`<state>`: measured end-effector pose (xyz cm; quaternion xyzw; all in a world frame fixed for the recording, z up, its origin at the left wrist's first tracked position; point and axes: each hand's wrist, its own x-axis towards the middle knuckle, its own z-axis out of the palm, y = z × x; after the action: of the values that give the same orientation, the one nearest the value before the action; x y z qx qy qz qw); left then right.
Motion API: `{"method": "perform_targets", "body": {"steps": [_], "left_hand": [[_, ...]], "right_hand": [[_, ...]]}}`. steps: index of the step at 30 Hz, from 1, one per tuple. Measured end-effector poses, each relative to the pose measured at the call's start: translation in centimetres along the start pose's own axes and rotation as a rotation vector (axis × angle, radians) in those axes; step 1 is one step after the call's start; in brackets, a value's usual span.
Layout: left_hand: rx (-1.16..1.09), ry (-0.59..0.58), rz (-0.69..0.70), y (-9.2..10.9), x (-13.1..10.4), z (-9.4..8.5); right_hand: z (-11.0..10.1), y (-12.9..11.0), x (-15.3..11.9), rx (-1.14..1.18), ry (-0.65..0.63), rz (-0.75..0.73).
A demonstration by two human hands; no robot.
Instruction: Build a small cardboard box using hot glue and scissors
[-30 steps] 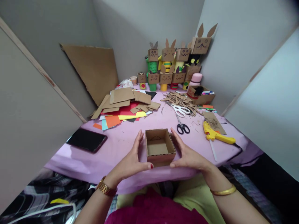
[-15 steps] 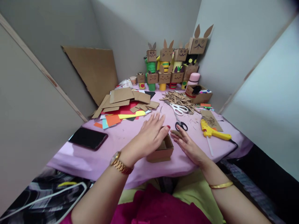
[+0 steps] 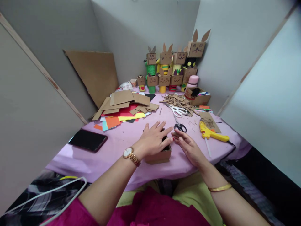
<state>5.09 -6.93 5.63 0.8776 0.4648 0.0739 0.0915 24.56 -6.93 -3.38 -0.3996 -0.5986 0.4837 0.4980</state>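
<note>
A small open cardboard box stands near the table's front edge. Over its top my left hand is spread palm down, fingers apart, covering much of the opening. Just right of the box, my right hand holds a small brown piece at its fingertips, partly hidden by the fingers. Beyond the fingertips of both hands lie black-handled scissors, with white-handled scissors behind them.
A phone lies at the left and a yellow glue gun at the right. Cardboard pieces and coloured paper are at the back left, cardboard scraps at the back centre. Box-headed figures stand behind, beside a pen box.
My left hand has turned and spread its fingers wider over the box, its thumb nearer my right hand. The view has shifted slightly. My right hand's fingers are a little closer together.
</note>
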Motion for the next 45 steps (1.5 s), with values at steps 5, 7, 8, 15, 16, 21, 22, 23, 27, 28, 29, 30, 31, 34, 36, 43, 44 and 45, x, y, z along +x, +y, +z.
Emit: {"method": "perform_targets", "body": {"steps": [5,7,8,15,16,21,22,23,27,28,29,30,31,34,36,43,44,45], "left_hand": [[0.01,0.031,0.006,0.0,0.1,-0.1],[0.009,0.039,0.005,0.0,0.2,-0.1],[0.007,0.041,0.005,0.0,0.2,-0.1],[0.015,0.057,-0.006,-0.1,0.1,-0.2],[0.021,0.058,-0.005,-0.1,0.1,-0.2],[0.054,0.067,0.003,-0.2,0.1,-0.2],[0.058,0.068,0.004,-0.2,0.0,-0.2],[0.061,0.069,0.007,-0.2,0.0,-0.2],[0.071,0.078,0.017,-0.1,-0.2,-0.1],[0.072,0.082,0.018,0.0,-0.2,0.0],[0.072,0.086,0.019,0.0,-0.3,0.0],[0.072,0.091,0.02,0.0,-0.3,0.1],[0.07,0.095,0.02,0.0,-0.4,0.1],[0.065,0.107,0.024,0.1,-0.5,0.3],[0.065,0.11,0.024,0.1,-0.5,0.4],[0.105,0.113,0.03,0.3,-0.6,0.4],[0.113,0.115,0.033,0.3,-0.6,0.4],[0.121,0.117,0.035,0.3,-0.6,0.4]], "right_hand": [[-4.0,-0.8,2.0,-0.356,0.321,-0.059],[-5.3,-1.3,3.2,-0.534,0.347,-0.055],[-5.5,-1.6,3.8,-0.62,0.327,-0.047],[-1.9,-2.3,5.9,-1.042,0.104,-0.001],[-1.4,-2.2,6.1,-1.077,0.096,0.009],[-0.5,-2.0,7.3,-1.161,0.113,0.107],[-0.5,-2.0,7.6,-1.156,0.115,0.127],[-0.6,-1.9,7.8,-1.143,0.115,0.143],[-1.6,-2.1,7.7,-1.021,0.115,0.143],[-2.2,-2.3,7.1,-0.972,0.113,0.127],[-2.9,-2.6,6.2,-0.915,0.109,0.112],[-3.8,-3.0,5.0,-0.856,0.102,0.098],[-4.9,-3.6,3.6,-0.794,0.081,0.082],[-8.0,-5.9,-1.3,-0.649,0.001,0.055],[-9.0,-7.6,-4.1,-0.529,-0.125,0.108],[-1.2,-10.4,-6.3,-0.68,-0.63,0.08],[0.2,-10.4,-5.9,-0.712,-0.643,0.047],[1.3,-10.5,-5.6,-0.752,-0.656,0.015]]}}
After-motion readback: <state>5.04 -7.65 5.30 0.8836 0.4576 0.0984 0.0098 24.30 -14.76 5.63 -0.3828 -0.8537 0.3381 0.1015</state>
